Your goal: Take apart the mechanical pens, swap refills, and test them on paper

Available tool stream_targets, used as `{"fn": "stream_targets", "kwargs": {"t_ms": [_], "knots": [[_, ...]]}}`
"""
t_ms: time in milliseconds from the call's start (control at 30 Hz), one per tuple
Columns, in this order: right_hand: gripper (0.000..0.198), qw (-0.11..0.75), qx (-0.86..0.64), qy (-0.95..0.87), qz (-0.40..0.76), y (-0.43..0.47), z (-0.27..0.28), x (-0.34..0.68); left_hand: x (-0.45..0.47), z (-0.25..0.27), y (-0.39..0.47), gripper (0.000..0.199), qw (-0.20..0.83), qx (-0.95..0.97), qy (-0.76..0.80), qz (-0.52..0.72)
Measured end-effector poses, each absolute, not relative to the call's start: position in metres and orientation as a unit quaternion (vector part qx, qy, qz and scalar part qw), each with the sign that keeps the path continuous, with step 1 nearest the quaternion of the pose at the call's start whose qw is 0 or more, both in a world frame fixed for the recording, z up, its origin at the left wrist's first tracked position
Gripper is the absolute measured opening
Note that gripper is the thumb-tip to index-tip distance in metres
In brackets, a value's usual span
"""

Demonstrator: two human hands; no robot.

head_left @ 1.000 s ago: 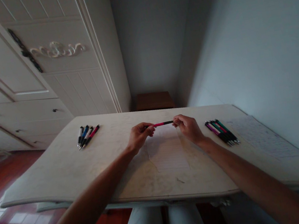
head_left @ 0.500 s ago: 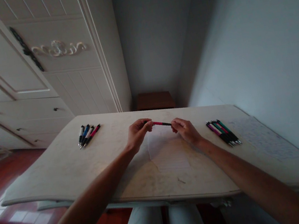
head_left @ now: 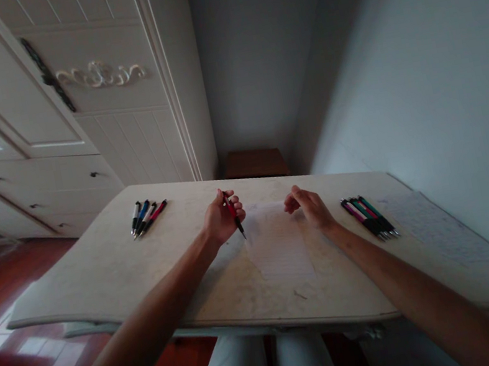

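My left hand (head_left: 220,220) is closed around a red and black pen (head_left: 233,212), whose silver tip points down towards the sheet of lined paper (head_left: 280,252). The pen slants between thumb and fingers above the paper's upper left edge. Across the sheet, my right hand (head_left: 307,204) hovers with its fingers curled in and nothing visible in them. It is apart from the pen. To the left lies a group of pens (head_left: 149,217) in white, blue and red. Another group of pens (head_left: 368,218), purple, green and red with black grips, lies to the right, side by side.
The pale table (head_left: 114,275) has a worn top. A sheet covered with writing (head_left: 446,226) lies at its right side by the wall (head_left: 444,78). Behind the table stand a brown wooden piece (head_left: 255,162) and a white cabinet (head_left: 136,132).
My right hand has let go of the pen's grip end. In my left hand the pen has turned from nearly level to pointing down. The view has shifted slightly.
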State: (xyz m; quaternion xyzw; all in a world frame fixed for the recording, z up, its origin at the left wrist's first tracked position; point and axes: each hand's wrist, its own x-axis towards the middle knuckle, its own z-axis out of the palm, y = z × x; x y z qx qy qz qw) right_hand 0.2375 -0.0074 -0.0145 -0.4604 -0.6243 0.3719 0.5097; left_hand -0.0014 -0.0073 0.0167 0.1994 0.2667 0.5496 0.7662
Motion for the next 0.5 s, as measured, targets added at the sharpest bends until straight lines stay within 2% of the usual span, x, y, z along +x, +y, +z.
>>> {"fn": "stream_targets", "kwargs": {"t_ms": [500], "knots": [[0.057,0.471,-0.438,-0.649,0.407,-0.0148,-0.017,0.2334,-0.003,0.0166,-0.0107,0.023,0.801,0.133,0.159,0.562]]}}
